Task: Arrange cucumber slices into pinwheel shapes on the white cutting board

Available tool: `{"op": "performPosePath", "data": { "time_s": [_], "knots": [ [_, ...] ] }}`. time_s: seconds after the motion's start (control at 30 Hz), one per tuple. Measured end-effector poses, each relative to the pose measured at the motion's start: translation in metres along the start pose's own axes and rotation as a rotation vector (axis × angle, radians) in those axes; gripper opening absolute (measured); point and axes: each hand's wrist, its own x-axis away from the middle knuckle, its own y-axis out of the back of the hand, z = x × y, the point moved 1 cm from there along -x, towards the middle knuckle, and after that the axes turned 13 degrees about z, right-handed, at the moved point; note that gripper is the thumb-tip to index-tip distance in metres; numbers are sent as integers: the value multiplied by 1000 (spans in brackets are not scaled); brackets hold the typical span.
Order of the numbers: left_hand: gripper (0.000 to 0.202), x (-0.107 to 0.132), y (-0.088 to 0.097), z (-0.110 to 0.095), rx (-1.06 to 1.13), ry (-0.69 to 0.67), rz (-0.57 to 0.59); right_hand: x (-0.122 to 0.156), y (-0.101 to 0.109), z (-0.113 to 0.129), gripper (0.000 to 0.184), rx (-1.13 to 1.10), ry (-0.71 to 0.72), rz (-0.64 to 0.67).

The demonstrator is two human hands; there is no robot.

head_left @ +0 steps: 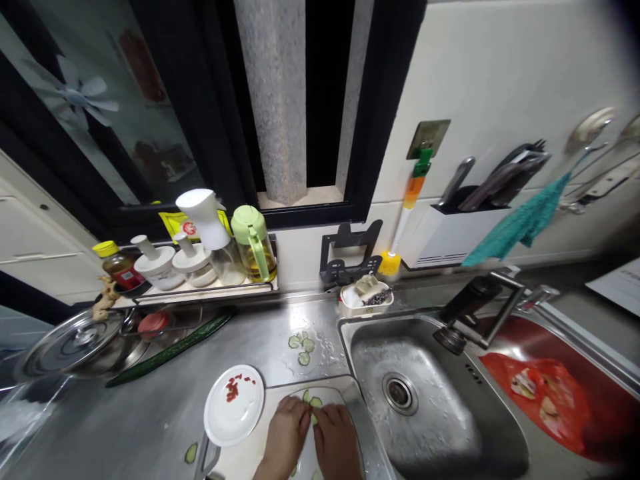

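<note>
At the bottom centre, my left hand point(289, 427) and my right hand point(337, 433) meet over a pale cutting board point(240, 461). Their fingers are bent and closed, with the fingertips together at a small piece of cucumber slice. More green-edged cucumber slices point(314, 402) lie on the board just beyond the fingertips. Touching the board's left side is a white plate point(223, 420) that carries small red pieces point(233, 388). Several cucumber slices point(304, 343) rest on the wet counter behind the board, and a single slice point(191, 453) lies to its left.
The steel sink point(430, 400) adjoins the board on the right, its black-headed faucet point(470, 307) above. A red plastic bag point(560, 407) sits farther right. Left lie a whole cucumber point(170, 351) and a lidded pot point(75, 347). An oil jug point(254, 243) stands on the rack.
</note>
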Motion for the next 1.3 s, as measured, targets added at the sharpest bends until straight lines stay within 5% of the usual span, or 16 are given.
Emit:
{"op": "performPosePath", "data": {
  "time_s": [0.27, 0.67, 0.8, 1.03, 1.3],
  "knots": [
    [24, 0, 0, 1, 56, 37, 31, 1, -1, -3, 39, -27, 31, -12],
    [22, 14, 13, 17, 99, 29, -59, -6, -35, -28, 31, -44, 144, -259],
    [29, 27, 35, 44, 92, 165, -120, -2, -36, -31, 29, -45, 175, -279],
    [41, 53, 73, 105, -102, 677, -169, 9, -40, -31, 24, -32, 242, -284],
    [42, 55, 75, 123, -88, 740, -90, 16, -53, -37, 24, 42, 312, -340]
  ]
}}
